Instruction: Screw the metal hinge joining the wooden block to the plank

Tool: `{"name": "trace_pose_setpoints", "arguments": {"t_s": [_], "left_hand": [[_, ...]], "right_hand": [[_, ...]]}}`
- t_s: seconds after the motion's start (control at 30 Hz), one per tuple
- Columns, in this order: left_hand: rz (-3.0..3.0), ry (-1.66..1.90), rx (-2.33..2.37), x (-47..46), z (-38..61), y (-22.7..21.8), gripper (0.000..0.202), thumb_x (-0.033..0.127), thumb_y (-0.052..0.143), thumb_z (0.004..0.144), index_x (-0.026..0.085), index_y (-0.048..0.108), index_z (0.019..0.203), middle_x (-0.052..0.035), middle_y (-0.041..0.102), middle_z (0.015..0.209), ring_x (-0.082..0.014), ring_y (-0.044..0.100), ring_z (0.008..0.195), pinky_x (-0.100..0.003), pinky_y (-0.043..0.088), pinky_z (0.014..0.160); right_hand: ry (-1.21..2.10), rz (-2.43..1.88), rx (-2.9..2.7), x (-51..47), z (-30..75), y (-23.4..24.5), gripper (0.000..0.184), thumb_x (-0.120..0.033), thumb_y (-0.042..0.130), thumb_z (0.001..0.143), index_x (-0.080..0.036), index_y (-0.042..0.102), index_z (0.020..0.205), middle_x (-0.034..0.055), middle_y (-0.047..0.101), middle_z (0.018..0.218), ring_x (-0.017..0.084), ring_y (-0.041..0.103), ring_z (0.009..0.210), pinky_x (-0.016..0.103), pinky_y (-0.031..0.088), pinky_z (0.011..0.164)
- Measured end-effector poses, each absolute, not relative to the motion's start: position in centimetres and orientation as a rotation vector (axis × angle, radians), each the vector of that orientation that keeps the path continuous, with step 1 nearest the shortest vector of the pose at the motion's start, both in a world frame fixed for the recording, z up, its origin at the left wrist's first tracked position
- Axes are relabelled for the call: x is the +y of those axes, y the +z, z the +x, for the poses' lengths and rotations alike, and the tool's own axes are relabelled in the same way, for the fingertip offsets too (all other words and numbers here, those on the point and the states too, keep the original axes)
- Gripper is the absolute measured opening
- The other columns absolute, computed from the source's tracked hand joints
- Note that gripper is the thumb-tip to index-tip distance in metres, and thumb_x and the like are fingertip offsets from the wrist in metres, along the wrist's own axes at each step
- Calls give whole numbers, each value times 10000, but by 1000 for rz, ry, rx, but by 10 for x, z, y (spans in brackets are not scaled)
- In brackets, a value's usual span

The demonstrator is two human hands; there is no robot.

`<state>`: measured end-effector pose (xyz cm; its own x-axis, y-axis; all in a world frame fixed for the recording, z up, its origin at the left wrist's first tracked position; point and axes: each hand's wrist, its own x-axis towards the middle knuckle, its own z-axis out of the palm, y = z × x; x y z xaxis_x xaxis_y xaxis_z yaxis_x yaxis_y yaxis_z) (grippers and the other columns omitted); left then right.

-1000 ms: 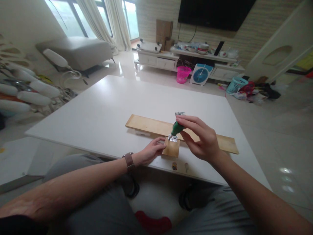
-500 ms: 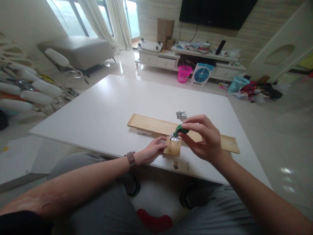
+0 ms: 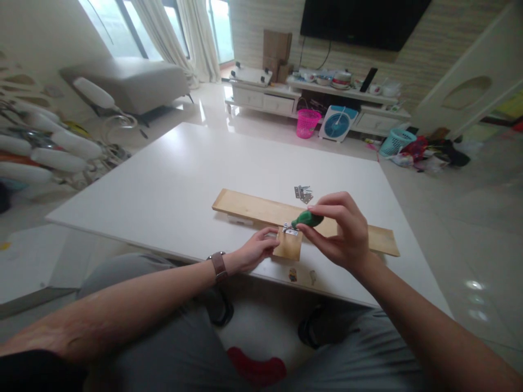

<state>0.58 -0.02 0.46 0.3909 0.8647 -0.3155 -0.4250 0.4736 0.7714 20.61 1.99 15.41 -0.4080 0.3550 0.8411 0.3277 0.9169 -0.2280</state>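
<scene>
My right hand point(image 3: 341, 228) pinches the green handle of a screwdriver point(image 3: 310, 219), tilted with its tip down at a metal hinge point(image 3: 290, 231). That hinge lies along the far edge of a small square wooden block point(image 3: 288, 247). With fingers against the block's left side, my left hand point(image 3: 259, 249) grips it at the table's near edge. Just behind runs a long wooden board point(image 3: 253, 208), partly hidden by my right hand. Several loose hinges and screws point(image 3: 303, 193) lie beyond the board.
The white table point(image 3: 163, 179) spans the view. Near its front edge are a small colourful sticker-like piece point(image 3: 293, 274) and a small pale item point(image 3: 312, 276). Across the floor stand a pink basket point(image 3: 307, 124), a blue fan point(image 3: 337, 124) and a low white cabinet point(image 3: 261, 102).
The screwdriver handle has tipped lower and to the right, with the right-hand fingers shifted slightly around it. My left hand and the block stay almost still.
</scene>
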Motion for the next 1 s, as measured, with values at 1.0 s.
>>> {"name": "trace_pose_setpoints", "arguments": {"t_s": [1.0], "left_hand": [[670,905,784,0,7,5,424,343,918,734,199,684,1056,-53,730,997,-202,696,928,-310,524,826]], "right_hand": [[88,-485,-2062,18,202,154,392,-127,711,922,-263,653,1284,84,724,1089,214,734,973,368,654,788]]}}
